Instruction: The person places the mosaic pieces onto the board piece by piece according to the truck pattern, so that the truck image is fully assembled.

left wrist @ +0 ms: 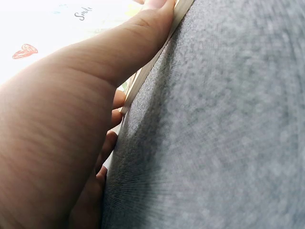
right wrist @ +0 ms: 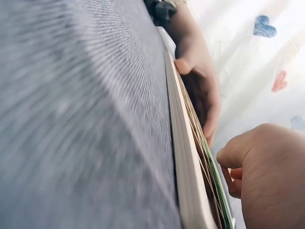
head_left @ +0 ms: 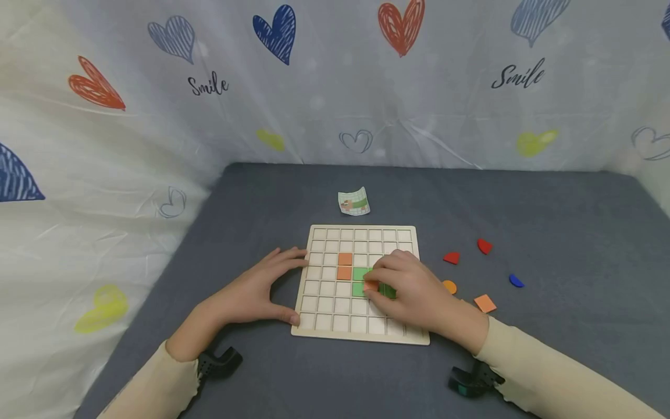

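Observation:
A pale wooden grid board [head_left: 335,333] lies flat on the table. Along its left edge my left hand [head_left: 253,295] spreads its fingers, the thumb touching near the lower left corner; the left wrist view shows that thumb [left wrist: 147,33] against the board's side. Over the right half of the grid, my right hand [head_left: 410,291] pinches an orange tile [head_left: 370,286] between thumb and fingers, low at the board. Two orange squares [head_left: 344,273] and several green squares [head_left: 358,289] sit in the cells, some of the green ones partly covered by my right hand.
A small picture card [head_left: 354,202] lies beyond the board. To the right are two red pieces [head_left: 484,246], a blue half-round piece [head_left: 516,281], an orange square [head_left: 485,303] and an orange round piece [head_left: 449,286] beside my right wrist. A printed curtain [head_left: 335,87] hangs behind the table.

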Available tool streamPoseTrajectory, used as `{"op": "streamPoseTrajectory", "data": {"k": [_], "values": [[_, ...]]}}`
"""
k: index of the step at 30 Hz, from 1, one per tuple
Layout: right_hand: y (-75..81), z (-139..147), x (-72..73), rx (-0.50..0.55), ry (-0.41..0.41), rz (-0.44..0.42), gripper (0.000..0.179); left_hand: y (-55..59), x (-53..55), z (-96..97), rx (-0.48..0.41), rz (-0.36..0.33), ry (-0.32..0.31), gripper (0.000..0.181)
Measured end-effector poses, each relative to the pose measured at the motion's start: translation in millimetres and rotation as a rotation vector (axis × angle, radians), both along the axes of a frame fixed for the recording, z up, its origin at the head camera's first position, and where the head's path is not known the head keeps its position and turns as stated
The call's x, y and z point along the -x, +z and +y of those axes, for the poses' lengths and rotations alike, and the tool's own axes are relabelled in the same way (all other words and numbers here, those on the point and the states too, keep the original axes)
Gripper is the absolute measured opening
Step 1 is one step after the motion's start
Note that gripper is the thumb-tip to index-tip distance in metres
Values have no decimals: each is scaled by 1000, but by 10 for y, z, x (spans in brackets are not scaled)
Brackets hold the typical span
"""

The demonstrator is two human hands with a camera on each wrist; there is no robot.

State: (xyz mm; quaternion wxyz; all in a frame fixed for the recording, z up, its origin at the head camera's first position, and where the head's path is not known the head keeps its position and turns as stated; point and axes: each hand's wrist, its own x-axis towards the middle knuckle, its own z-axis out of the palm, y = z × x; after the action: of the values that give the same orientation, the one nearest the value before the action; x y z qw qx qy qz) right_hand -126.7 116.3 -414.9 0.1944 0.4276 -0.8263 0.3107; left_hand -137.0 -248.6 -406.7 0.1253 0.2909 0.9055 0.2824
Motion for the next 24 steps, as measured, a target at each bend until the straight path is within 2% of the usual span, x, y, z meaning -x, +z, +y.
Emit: {"op": "streamPoseTrajectory", "data": {"k": [11,24], "values": [[22,-320,24,-37,40,-10,5,22,-25,16,-3,9,4,110],[29,-497,46,-61,66,-29,6,33,-30,7,3,-5,12,109]]}}
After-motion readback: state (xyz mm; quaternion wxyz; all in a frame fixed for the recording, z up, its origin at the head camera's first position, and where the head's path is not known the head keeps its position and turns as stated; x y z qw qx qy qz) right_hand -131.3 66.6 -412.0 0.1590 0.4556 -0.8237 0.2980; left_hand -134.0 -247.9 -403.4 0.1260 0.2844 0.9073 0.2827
